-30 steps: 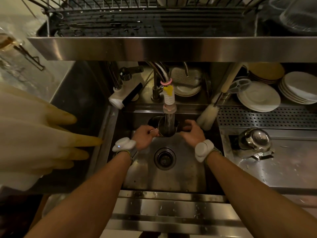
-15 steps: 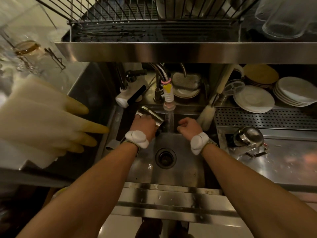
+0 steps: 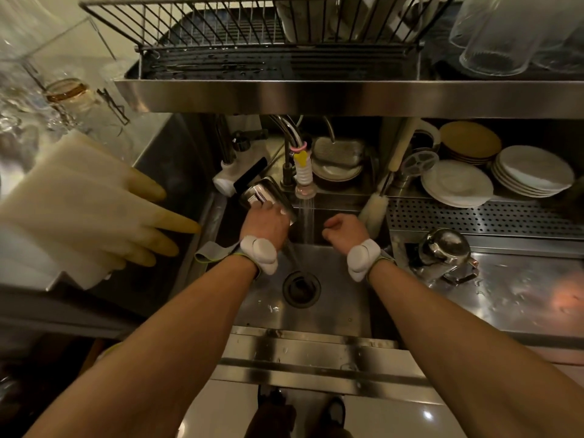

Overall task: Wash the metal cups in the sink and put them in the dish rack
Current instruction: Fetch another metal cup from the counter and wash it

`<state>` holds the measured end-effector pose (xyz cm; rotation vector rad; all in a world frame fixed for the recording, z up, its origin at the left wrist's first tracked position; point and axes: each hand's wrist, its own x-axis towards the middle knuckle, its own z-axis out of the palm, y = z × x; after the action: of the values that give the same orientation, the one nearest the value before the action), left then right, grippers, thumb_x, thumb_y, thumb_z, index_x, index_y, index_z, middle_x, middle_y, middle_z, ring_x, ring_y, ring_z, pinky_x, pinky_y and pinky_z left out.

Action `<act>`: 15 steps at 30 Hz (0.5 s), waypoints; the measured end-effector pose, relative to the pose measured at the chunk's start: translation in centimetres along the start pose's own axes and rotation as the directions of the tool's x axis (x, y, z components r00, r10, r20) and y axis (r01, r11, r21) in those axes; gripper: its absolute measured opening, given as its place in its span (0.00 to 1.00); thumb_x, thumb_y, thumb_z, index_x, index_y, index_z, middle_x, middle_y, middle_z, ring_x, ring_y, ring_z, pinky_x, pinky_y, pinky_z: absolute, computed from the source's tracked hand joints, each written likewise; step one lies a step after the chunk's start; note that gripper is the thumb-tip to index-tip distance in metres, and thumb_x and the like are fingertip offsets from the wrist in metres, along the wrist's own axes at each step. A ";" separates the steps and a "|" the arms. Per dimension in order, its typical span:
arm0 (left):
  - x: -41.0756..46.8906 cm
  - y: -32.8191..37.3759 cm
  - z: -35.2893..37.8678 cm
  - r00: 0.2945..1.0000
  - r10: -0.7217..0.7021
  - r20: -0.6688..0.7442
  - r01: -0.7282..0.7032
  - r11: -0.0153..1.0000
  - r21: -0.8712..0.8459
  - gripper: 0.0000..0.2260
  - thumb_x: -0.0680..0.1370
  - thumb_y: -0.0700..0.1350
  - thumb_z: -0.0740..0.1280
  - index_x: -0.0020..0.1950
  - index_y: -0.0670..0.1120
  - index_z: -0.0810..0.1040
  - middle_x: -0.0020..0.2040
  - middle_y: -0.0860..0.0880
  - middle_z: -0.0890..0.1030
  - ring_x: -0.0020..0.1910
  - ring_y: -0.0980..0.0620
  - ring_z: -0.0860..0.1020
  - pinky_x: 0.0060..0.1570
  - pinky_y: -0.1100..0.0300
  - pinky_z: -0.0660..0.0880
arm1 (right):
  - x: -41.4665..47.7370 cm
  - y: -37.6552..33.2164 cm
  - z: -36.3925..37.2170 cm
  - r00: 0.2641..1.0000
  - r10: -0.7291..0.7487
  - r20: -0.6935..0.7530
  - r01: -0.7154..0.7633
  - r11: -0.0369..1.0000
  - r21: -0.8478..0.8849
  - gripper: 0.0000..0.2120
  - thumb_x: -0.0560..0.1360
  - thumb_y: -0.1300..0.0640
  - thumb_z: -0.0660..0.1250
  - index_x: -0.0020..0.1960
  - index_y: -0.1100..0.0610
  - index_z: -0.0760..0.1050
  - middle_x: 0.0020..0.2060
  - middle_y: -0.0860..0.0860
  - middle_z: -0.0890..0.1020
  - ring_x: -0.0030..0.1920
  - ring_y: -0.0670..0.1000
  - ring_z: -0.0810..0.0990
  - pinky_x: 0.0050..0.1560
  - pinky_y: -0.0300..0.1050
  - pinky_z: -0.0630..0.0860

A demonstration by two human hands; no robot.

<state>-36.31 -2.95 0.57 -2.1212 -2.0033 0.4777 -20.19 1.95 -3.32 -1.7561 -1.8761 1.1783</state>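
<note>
My left hand (image 3: 264,223) grips a shiny metal cup (image 3: 263,195), held tilted and lifted to the left of the running tap (image 3: 304,181), above the sink (image 3: 335,298). My right hand (image 3: 343,229) hovers to the right of the water stream with its fingers curled and nothing in it. The wire dish rack (image 3: 252,30) sits on the steel shelf overhead, with some dishware standing in its right part.
Pale rubber gloves (image 3: 94,216) hang at the left. A bottle brush (image 3: 374,210) leans at the sink's back right corner. A metal pot (image 3: 442,251) lies on the right drainboard. Stacked plates (image 3: 534,172) sit behind it. Upturned glasses (image 3: 505,30) stand top right.
My left hand has lifted the cup out from under the stream, up and to the left, tilting it. My right hand let go of the cup and drew back to the right.
</note>
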 end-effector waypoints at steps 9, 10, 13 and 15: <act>1.4 1.8 0.9 0.927 -0.271 0.258 0.368 0.542 -0.756 0.15 0.78 0.53 0.64 0.50 0.44 0.84 0.49 0.43 0.83 0.50 0.43 0.81 0.45 0.56 0.73 | 0.1 -0.3 0.7 0.994 0.004 0.107 -0.010 0.999 0.051 0.26 0.71 0.59 0.72 0.67 0.58 0.71 0.57 0.56 0.80 0.58 0.55 0.78 0.57 0.44 0.74; 1.9 2.3 0.9 0.887 -0.331 0.323 0.442 0.401 -0.803 0.14 0.77 0.51 0.65 0.49 0.43 0.84 0.48 0.42 0.84 0.50 0.43 0.81 0.45 0.57 0.72 | 0.4 0.0 0.9 0.992 0.011 0.127 -0.019 0.998 0.063 0.31 0.69 0.59 0.73 0.69 0.57 0.68 0.58 0.56 0.79 0.59 0.55 0.77 0.58 0.45 0.73; 2.6 3.0 0.9 0.710 -0.479 0.515 0.576 -0.025 -0.817 0.11 0.74 0.46 0.69 0.47 0.39 0.84 0.41 0.43 0.81 0.43 0.46 0.79 0.38 0.61 0.70 | 0.6 0.4 1.3 0.992 0.018 0.126 -0.034 0.991 0.126 0.52 0.56 0.51 0.80 0.74 0.54 0.58 0.65 0.53 0.73 0.65 0.54 0.73 0.64 0.50 0.72; 2.9 2.8 1.5 0.752 -0.316 0.578 0.535 -0.219 -0.816 0.12 0.74 0.44 0.68 0.49 0.36 0.83 0.40 0.42 0.81 0.43 0.45 0.79 0.39 0.60 0.74 | 1.2 1.3 2.1 0.991 0.046 0.122 -0.069 0.979 0.192 0.61 0.49 0.47 0.81 0.75 0.54 0.54 0.67 0.53 0.72 0.66 0.54 0.72 0.65 0.52 0.72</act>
<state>-34.06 -0.45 -2.09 -1.1913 -3.5411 -1.5783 -21.09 2.23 -5.89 -1.6762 -1.7144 1.4632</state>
